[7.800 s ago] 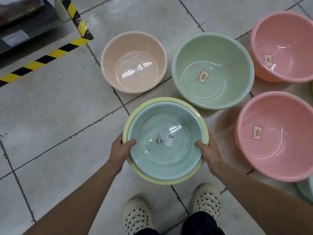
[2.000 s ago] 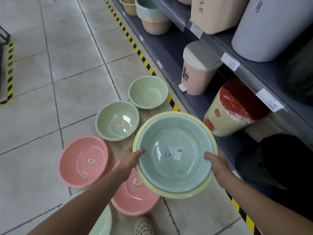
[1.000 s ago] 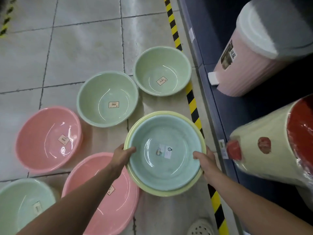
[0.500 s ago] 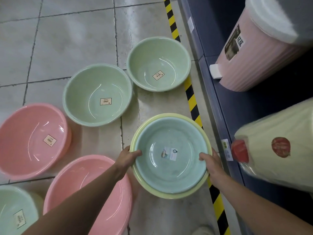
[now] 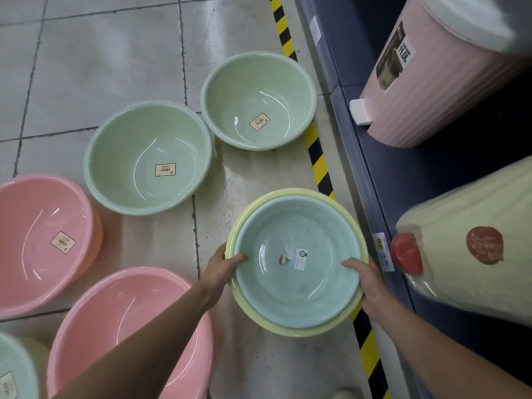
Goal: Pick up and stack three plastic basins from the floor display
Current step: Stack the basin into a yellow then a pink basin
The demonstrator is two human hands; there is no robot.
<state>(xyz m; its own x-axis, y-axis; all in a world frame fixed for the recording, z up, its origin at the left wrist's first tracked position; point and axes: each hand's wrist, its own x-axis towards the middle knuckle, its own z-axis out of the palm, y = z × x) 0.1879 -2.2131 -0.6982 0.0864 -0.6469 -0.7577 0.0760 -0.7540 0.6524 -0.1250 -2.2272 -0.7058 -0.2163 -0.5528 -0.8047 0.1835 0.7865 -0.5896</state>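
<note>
A light blue basin (image 5: 296, 263) is nested inside a yellow-green basin (image 5: 290, 326), forming one stack held low over the floor beside the striped line. My left hand (image 5: 221, 266) grips the stack's left rim, thumb inside the blue basin. My right hand (image 5: 365, 277) grips the right rim the same way. On the floor lie two green basins, a large one (image 5: 148, 156) and a smaller one (image 5: 259, 100), and two pink basins, one (image 5: 43, 240) at far left and one (image 5: 129, 326) under my left forearm.
A dark shelf edge (image 5: 359, 145) with price tags runs along the right, behind black-and-yellow floor tape (image 5: 319, 165). On the shelf stand a pink ribbed bin (image 5: 431, 87) and a wrapped cream bin (image 5: 472, 240). Another green basin (image 5: 14, 372) sits at bottom left.
The stack has shifted right and lower toward the striped tape and shelf. The view has tilted down and closer to the floor; my grip on both rims is unchanged.
</note>
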